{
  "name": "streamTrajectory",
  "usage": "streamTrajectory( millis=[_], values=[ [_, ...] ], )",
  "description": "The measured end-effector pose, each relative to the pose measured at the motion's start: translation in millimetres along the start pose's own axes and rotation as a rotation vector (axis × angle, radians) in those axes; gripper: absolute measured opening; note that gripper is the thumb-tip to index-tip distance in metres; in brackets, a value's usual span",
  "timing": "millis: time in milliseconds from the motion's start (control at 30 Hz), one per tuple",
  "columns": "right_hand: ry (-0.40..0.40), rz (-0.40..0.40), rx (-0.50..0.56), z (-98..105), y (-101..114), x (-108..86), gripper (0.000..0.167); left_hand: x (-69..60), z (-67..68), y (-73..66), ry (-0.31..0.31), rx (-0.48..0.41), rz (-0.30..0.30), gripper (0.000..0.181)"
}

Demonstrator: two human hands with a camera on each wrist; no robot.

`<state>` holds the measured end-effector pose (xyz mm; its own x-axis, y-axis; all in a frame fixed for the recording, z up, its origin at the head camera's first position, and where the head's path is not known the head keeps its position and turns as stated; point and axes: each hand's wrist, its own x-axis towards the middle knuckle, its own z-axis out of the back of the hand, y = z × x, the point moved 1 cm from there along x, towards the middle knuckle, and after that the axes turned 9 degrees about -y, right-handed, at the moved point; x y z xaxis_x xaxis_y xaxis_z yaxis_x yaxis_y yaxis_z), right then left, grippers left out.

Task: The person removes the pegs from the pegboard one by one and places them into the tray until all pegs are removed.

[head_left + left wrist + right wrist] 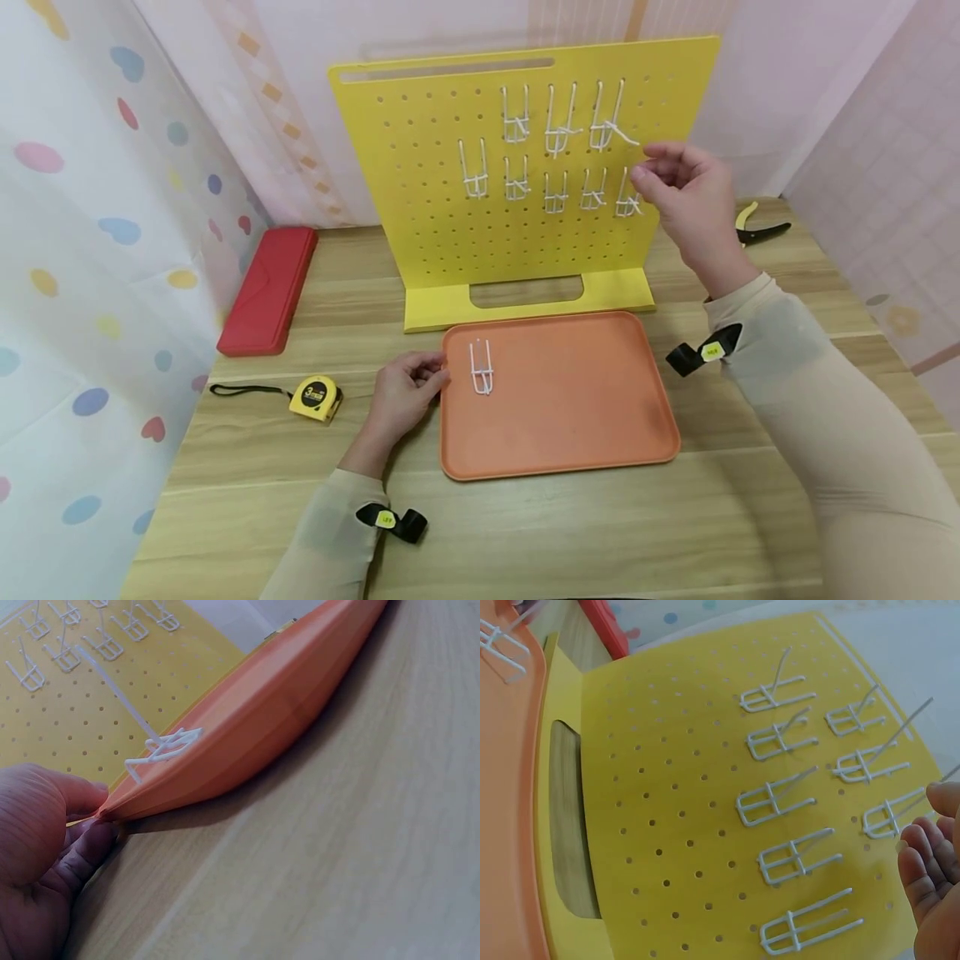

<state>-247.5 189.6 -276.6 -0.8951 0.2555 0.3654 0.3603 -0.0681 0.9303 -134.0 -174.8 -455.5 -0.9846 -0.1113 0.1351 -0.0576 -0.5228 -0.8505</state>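
Observation:
A yellow pegboard (435,208) stands upright, with several white wire hooks (555,193) hung in two rows. My right hand (693,187) is at the board's right side, beside the prong tip of the upper-right hook (602,125). In the right wrist view, thumb (946,798) and fingers stand apart, loosely bent, with nothing visibly pinched. My left hand (405,396) pinches the left rim of an orange tray (570,400), thumb above and fingers below in the left wrist view. One loose wire hook (482,368) lies in the tray, its prong pointing up.
A red case (268,292) lies at the left back, with a yellow tape measure (315,398) and its black strap nearer. Pliers with yellow and black handles (757,229) lie behind my right arm. The pegboard's base (438,307) stands just behind the tray.

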Motion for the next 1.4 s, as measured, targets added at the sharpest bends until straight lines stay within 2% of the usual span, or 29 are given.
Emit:
streamTrajectory(
  millis=[233,733,1000,1400],
  values=[
    [0.018,-0.043,0.049,-10,6,6.9,0.034,-0.7,0.3,0.0,0.006,0.001,0.002,0.021],
    [0.003,0.013,0.08,-22,7,12.4,0.024,-1.2,0.0,-2.3,-0.011,-0.02,-0.021,0.022],
    [0.017,0.034,0.195,-26,9,13.8,0.019,0.0,-0.9,1.0,-0.012,-0.01,-0.027,0.021],
    [0.013,0.063,0.258,-29,15,11.7,0.019,-0.1,-0.5,2.6,-0.008,-0.002,-0.017,0.021]
  ],
)
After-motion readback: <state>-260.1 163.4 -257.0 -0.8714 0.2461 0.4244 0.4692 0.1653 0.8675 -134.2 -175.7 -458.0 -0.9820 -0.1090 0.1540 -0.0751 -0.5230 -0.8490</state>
